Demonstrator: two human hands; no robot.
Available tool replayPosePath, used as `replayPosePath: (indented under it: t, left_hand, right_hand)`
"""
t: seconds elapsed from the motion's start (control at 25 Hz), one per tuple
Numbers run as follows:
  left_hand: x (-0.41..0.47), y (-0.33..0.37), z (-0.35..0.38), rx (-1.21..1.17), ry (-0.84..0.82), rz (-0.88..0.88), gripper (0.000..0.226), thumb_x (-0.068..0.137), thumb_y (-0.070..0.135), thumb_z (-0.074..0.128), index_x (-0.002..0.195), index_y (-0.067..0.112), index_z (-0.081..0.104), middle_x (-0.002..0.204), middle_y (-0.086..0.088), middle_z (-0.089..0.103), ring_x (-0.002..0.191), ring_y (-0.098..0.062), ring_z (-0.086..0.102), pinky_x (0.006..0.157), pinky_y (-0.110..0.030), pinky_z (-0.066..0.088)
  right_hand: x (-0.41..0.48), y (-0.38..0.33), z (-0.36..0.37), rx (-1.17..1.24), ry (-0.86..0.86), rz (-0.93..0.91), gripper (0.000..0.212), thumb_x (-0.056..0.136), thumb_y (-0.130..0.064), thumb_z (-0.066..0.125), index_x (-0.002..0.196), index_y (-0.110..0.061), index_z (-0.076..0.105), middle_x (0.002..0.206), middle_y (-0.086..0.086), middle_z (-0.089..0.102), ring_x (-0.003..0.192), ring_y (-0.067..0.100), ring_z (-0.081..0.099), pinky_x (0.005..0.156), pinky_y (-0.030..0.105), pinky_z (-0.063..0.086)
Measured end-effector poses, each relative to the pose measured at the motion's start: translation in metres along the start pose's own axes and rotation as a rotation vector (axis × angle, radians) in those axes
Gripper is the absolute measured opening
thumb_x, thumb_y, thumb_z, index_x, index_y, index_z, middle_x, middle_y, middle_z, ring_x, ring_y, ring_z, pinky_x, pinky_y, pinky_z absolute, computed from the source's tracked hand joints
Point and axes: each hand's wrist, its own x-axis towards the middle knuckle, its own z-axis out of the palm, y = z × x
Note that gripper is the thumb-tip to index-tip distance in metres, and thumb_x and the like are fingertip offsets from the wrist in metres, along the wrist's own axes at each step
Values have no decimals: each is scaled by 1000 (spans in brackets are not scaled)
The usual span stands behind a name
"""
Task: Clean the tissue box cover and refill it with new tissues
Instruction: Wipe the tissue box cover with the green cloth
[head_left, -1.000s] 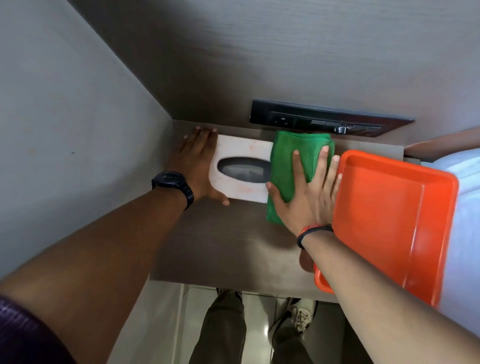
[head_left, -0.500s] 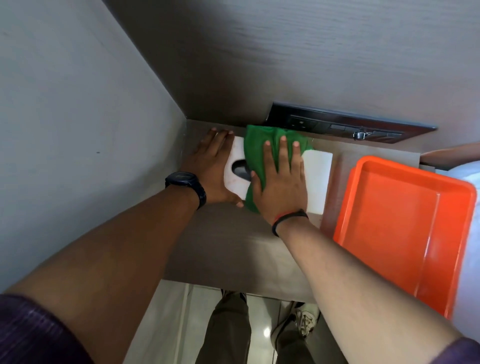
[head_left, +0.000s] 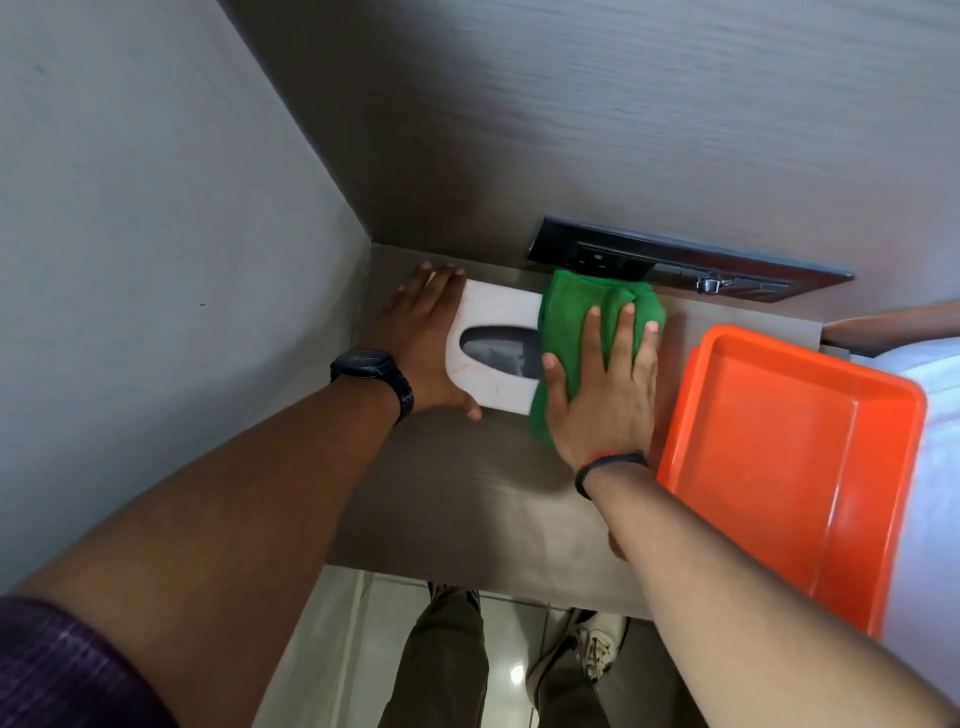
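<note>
A white tissue box cover (head_left: 488, 317) with a dark oval slot lies flat on the brown shelf (head_left: 467, 499) in the back left corner. My left hand (head_left: 423, 343), with a black watch at the wrist, grips the cover's left end. My right hand (head_left: 605, 395) lies flat on a folded green cloth (head_left: 571, 322) and presses it onto the cover's right half, which is hidden under the cloth. No tissues are visible in the slot.
An orange tray (head_left: 779, 467) sits on the shelf right beside my right hand, overhanging the front edge. A dark socket panel (head_left: 675, 260) runs along the back wall. The grey side wall (head_left: 156, 260) is on the left. White bedding (head_left: 930, 441) lies at the right.
My right hand slid the green cloth from the cover's left part to its right end, uncovering the oval slot. My left hand kept its hold on the left end.
</note>
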Motion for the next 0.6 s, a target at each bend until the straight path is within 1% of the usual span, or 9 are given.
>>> replayPosePath:
  t: [0.08,0.12,0.2,0.28,0.36,0.44,0.6]
  left_hand:
    - [1,-1,1,4,-7,6,151,37,68,81,149,12,-3,159,-7,1,144,-23,-4,114,-38,2]
    - [1,-2,2,3,-12,7,150,38,68,80,149,12,-4,159,-7,0,144,-23,-5,114,-37,2]
    - [2,-2,3,-9,-26,13,150,39,70,79,149,11,-5,159,-8,-1,144,-24,-6,114,-37,0]
    - [3,-4,4,-17,-43,27,151,39,71,78,149,11,-6,159,-9,-2,144,-25,-7,113,-37,-1]
    - [3,-8,3,-10,-58,28,152,37,73,77,148,12,-8,159,-8,-5,144,-24,-9,114,-38,-1]
    - [3,-10,1,3,-67,27,153,37,72,77,148,13,-10,159,-6,-7,144,-22,-10,115,-38,-1]
    - [2,-8,1,0,-70,25,153,39,66,81,148,14,-12,159,-5,-9,144,-21,-10,117,-39,2]
  right_hand:
    - [7,-23,5,44,-6,18,66,95,-52,25,151,-17,25,159,16,18,147,40,8,118,49,12]
    - [11,-32,8,51,-12,-6,65,96,-51,25,151,-17,24,160,15,17,147,40,7,118,49,12]
    - [13,-46,14,47,-24,-101,61,97,-46,29,151,-18,25,160,14,18,147,40,9,117,49,14]
    - [13,-48,17,55,-32,-192,57,97,-41,36,149,-18,29,159,13,22,146,40,13,116,49,17]
    - [11,-35,17,35,-20,-274,55,97,-38,39,147,-16,34,157,13,28,144,41,20,114,50,24]
    - [9,-12,15,-21,-14,-322,54,97,-38,36,146,-14,36,155,13,31,143,40,23,114,50,29]
    - [5,26,5,-5,-5,-257,55,97,-38,33,145,-13,38,156,14,30,144,41,20,117,50,24]
